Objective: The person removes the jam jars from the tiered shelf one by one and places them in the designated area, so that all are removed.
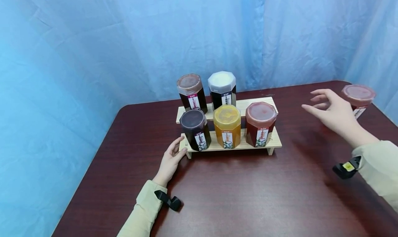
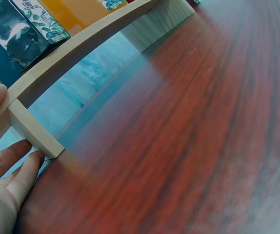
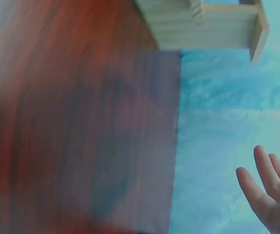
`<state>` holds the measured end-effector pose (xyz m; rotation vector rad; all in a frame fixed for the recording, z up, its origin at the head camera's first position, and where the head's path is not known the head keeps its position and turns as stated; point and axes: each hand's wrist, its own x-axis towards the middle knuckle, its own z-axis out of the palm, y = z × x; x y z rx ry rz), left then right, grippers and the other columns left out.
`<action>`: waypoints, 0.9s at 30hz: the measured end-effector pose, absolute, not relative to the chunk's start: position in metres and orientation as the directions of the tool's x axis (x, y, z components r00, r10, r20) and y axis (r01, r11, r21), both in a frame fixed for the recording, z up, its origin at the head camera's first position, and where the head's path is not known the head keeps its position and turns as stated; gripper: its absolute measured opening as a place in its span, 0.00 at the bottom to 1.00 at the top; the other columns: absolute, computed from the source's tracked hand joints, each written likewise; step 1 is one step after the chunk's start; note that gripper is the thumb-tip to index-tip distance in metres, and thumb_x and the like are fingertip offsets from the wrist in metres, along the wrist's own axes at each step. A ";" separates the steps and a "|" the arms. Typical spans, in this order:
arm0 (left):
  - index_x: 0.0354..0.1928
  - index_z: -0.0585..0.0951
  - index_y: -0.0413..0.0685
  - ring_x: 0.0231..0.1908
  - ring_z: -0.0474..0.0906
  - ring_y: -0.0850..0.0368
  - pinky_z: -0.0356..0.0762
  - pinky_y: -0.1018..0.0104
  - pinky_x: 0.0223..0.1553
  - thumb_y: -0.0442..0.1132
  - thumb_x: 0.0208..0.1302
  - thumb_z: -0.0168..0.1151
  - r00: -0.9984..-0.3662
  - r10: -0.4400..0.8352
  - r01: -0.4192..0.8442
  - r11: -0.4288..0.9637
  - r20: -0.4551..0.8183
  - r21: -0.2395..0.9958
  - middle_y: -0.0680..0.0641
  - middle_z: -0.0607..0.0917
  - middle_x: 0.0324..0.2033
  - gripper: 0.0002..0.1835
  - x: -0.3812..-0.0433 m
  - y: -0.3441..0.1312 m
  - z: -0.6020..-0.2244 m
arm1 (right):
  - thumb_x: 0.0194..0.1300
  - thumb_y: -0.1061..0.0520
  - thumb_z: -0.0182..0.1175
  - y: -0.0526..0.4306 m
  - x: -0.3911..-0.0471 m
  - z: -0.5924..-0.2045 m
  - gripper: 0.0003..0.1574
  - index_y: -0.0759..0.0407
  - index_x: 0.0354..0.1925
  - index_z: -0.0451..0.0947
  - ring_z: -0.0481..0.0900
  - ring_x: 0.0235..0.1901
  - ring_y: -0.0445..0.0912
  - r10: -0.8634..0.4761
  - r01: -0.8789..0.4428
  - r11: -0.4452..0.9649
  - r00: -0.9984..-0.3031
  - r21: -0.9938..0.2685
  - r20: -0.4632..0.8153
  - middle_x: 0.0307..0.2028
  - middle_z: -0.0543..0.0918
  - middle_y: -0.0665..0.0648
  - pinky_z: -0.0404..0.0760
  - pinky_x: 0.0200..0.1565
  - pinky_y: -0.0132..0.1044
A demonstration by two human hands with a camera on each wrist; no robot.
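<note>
A two-tier wooden rack (image 1: 275,140) holds several labelled jars on the table. On its lower step stand a dark purple jar (image 1: 193,120), a yellow jar (image 1: 227,117) and a red jar (image 1: 261,115). The upper step carries a brown jar (image 1: 190,86) and a dark jar with a white top (image 1: 222,83). My left hand (image 1: 170,158) grips the rack's left end, thumb at the shelf edge and fingertips against the leg. Raised over the table right of the rack, my right hand (image 1: 338,113) is empty, its fingers apart and loosely bent. It partly covers another red jar (image 1: 360,94).
The dark red wooden table (image 1: 236,195) stretches in front of the rack. A blue curtain (image 1: 149,40) hangs behind and along the left side. That lone red jar stands near the table's right edge.
</note>
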<state>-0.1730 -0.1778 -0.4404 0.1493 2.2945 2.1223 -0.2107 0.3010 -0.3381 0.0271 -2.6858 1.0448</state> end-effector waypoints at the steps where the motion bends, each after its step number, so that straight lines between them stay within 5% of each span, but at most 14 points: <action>1: 0.66 0.67 0.45 0.46 0.76 0.68 0.72 0.75 0.50 0.33 0.67 0.56 -0.995 0.078 0.061 0.077 0.055 0.995 0.35 0.75 0.57 0.26 -0.173 -0.178 -0.440 | 0.59 0.41 0.63 0.297 -0.212 -0.337 0.37 0.56 0.61 0.66 0.64 0.31 0.13 0.079 -0.111 0.726 -0.967 -0.678 0.242 0.48 0.76 0.58 0.63 0.32 0.18; 6: 0.67 0.67 0.45 0.46 0.76 0.69 0.71 0.76 0.49 0.33 0.67 0.57 -0.996 0.076 0.059 0.085 0.053 0.995 0.35 0.74 0.59 0.26 -0.173 -0.178 -0.440 | 0.60 0.41 0.63 0.278 -0.219 -0.326 0.36 0.45 0.63 0.64 0.68 0.38 0.17 0.071 -0.131 0.609 -0.973 -0.782 0.218 0.45 0.72 0.38 0.66 0.36 0.17; 10: 0.67 0.66 0.46 0.45 0.77 0.69 0.72 0.76 0.48 0.33 0.67 0.56 -0.995 0.085 0.059 0.091 0.051 0.994 0.35 0.75 0.58 0.26 -0.172 -0.179 -0.440 | 0.61 0.43 0.62 0.263 -0.223 -0.317 0.37 0.44 0.65 0.61 0.68 0.40 0.19 0.048 -0.150 0.560 -0.976 -0.815 0.213 0.46 0.69 0.35 0.67 0.36 0.18; 21: 0.67 0.66 0.45 0.47 0.76 0.70 0.72 0.77 0.49 0.33 0.67 0.56 -0.995 0.092 0.055 0.079 0.048 0.995 0.36 0.73 0.60 0.27 -0.171 -0.176 -0.439 | 0.61 0.44 0.63 0.227 -0.233 -0.294 0.38 0.45 0.66 0.61 0.71 0.43 0.23 -0.027 -0.206 0.517 -0.974 -0.831 0.225 0.51 0.70 0.43 0.69 0.36 0.29; 27: 0.67 0.66 0.47 0.47 0.77 0.69 0.72 0.76 0.49 0.32 0.67 0.56 -0.995 0.092 0.050 0.069 0.044 0.996 0.36 0.73 0.60 0.27 -0.171 -0.177 -0.440 | 0.61 0.43 0.62 0.205 -0.235 -0.275 0.41 0.45 0.68 0.58 0.73 0.56 0.44 -0.093 -0.234 0.521 -0.972 -0.821 0.218 0.59 0.68 0.55 0.72 0.49 0.42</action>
